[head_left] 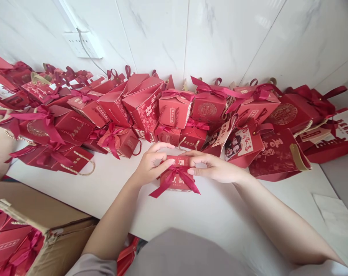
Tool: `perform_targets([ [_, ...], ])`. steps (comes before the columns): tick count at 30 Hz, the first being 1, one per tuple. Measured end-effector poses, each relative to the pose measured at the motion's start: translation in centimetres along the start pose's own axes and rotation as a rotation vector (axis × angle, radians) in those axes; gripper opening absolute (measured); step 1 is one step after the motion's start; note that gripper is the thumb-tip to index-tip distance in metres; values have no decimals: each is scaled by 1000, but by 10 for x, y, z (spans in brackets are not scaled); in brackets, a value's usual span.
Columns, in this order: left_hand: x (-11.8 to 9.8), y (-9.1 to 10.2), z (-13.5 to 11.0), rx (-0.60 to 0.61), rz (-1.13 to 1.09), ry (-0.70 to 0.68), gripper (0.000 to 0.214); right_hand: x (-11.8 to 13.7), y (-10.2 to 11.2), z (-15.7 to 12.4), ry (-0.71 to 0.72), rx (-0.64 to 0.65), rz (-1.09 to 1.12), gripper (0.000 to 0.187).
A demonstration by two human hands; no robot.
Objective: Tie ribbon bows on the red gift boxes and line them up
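A small red gift box point(176, 183) with a dark red ribbon bow point(175, 177) sits on the white table point(220, 214) in front of me. My left hand point(150, 163) pinches the bow's left loop at the top of the box. My right hand point(214, 166) pinches the bow's right side. Both hands have fingers pressed together on the ribbon. The ribbon tails hang down over the box front.
Several red gift boxes and bags point(174, 107) with ribbons are piled along the tiled wall point(220, 38). A cardboard carton point(32, 226) holding more red boxes stands at the lower left. A wall socket point(83, 44) with a cable is upper left. White paper point(335, 214) lies at right.
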State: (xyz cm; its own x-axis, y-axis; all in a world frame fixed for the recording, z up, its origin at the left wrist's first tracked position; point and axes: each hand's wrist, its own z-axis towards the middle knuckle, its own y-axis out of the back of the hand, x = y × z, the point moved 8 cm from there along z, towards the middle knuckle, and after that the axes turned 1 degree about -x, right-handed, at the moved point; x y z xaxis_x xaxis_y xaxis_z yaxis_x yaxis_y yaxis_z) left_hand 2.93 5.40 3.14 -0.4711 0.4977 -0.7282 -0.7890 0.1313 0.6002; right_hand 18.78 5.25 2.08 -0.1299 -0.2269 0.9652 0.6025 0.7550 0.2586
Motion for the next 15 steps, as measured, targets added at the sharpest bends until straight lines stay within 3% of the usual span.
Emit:
perform_targets([
  [8,-1,3,2,14,226,-47,36,2,-2,-1,-27,0,-84,31],
  [15,2,2,4,65,156,-27,37,1,-3,-1,-14,-1,-100,34],
])
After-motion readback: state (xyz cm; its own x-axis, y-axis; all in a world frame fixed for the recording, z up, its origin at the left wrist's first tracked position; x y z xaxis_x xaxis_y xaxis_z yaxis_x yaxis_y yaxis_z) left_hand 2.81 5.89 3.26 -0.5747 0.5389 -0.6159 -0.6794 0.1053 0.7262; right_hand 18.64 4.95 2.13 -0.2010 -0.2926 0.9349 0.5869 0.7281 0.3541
